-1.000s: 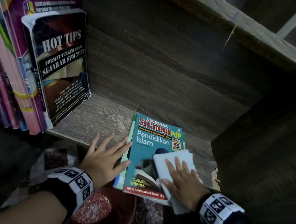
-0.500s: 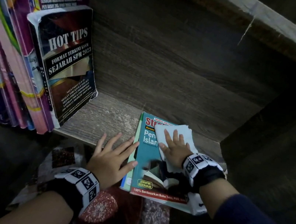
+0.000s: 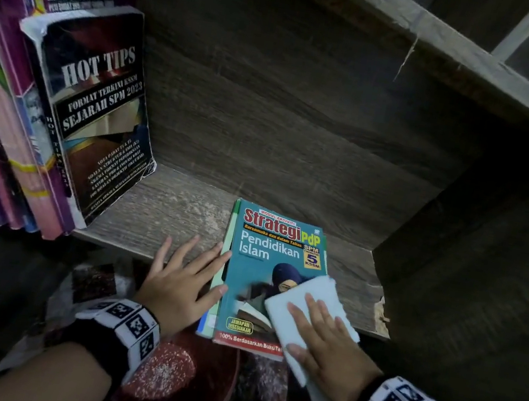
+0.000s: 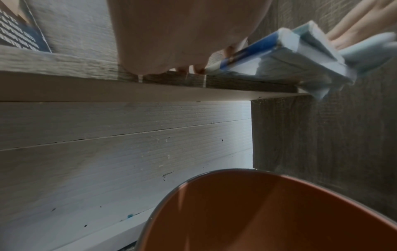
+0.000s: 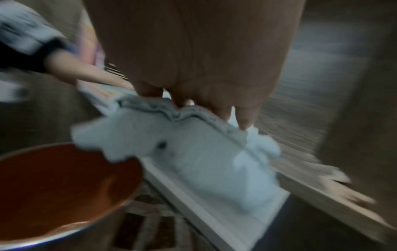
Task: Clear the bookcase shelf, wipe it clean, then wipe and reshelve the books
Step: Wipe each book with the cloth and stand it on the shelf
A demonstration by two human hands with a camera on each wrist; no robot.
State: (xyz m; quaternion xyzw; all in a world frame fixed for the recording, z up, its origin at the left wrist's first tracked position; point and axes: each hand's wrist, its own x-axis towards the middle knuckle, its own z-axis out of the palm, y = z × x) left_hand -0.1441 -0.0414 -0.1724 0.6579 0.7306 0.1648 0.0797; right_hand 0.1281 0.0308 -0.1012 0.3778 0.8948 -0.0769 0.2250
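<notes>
One teal book (image 3: 271,270) is lying at the shelf's (image 3: 164,212) front edge; I am pressing the cloth (image 3: 307,314) flat on it with my right hand (image 3: 326,348). My left hand (image 3: 180,284), fingers straight, is steadying its spine. Several books (image 3: 47,96) are already standing at the left end, so I judge reshelving well underway.

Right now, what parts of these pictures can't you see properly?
- Book under the teal book: head view, covered; only its edges show.
- Lower right of that cover: hidden by the cloth and right hand.
- Upright books at left: cut off by the picture edge.
- Bowl: partly hidden by the left hand's wrist.
- Right wrist view: motion blur smears everything.
</notes>
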